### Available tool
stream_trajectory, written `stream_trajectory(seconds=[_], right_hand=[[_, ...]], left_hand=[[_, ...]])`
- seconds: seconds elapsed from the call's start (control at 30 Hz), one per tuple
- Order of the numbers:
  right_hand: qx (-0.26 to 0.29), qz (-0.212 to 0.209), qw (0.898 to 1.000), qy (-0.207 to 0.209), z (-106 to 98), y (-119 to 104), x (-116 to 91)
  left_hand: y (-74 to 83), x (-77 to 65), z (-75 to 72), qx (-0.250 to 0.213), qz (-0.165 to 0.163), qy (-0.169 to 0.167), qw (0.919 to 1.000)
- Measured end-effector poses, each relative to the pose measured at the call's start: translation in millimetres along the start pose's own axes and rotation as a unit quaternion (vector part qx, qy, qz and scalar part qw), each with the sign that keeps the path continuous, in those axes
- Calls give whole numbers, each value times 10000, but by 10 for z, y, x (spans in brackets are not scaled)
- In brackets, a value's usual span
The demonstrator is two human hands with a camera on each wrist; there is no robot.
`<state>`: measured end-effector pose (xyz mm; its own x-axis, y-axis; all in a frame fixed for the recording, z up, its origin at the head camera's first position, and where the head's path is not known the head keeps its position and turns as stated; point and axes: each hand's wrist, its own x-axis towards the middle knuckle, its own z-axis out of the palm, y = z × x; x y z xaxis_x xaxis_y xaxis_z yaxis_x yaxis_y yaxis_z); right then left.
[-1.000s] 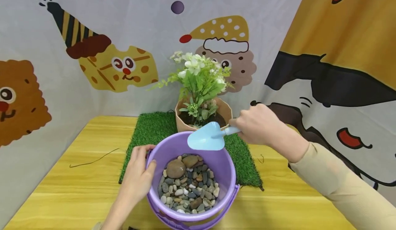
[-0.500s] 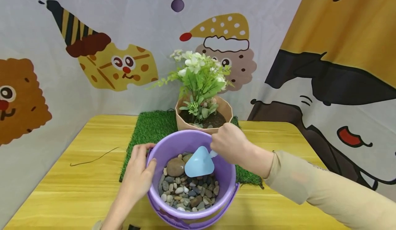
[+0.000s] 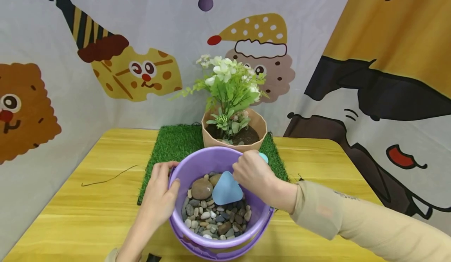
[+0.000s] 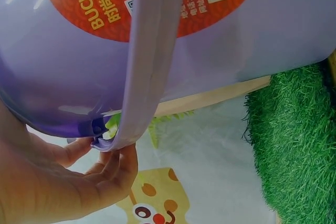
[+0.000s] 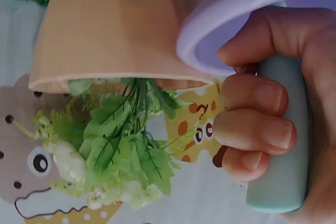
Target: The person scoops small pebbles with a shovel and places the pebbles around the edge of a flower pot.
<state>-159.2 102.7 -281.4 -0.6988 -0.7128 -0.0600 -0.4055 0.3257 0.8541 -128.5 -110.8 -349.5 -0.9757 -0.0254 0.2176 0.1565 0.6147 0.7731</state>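
A purple bucket [image 3: 218, 240] stands on the table, holding pebbles [image 3: 211, 219] of mixed colours and a couple of larger brown stones [image 3: 202, 188]. My left hand [image 3: 158, 195] grips its rim on the left, thumb inside and fingers outside by the handle joint; the left wrist view shows the fingers at the bucket handle [image 4: 149, 61]. My right hand [image 3: 254, 174] is over the right part of the bucket, fingers wrapped round the pale blue handle [image 5: 283, 145] of a small trowel. The trowel's blue blade [image 3: 227, 189] points down into the bucket, close over the pebbles.
Right behind the bucket, a tan pot [image 3: 260, 131] with a white-flowered leafy plant [image 3: 232, 89] and dark soil stands on a green turf mat [image 3: 176, 140]. A thin dark wire [image 3: 109, 179] lies on the yellow wood table [image 3: 88, 215] at left. A cartoon-print cloth hangs behind.
My right hand has brought the trowel down and leftward from above the bucket's back rim to inside it, blade turning downward. My left hand keeps its grip on the rim.
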Motion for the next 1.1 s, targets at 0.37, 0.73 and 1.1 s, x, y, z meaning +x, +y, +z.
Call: stream_trajectory(seconds=[0.37, 0.73, 1.1], right_hand=[[206, -193, 9990, 337, 82, -157, -16], [786, -463, 9890, 1161, 339, -270, -4], [1172, -767, 9764, 1643, 408, -220, 3]], left_hand=[[11, 10, 8, -37, -96, -7, 9999], [26, 24, 32, -56, -68, -5, 10000], [18, 33, 12, -22, -47, -71, 10000]])
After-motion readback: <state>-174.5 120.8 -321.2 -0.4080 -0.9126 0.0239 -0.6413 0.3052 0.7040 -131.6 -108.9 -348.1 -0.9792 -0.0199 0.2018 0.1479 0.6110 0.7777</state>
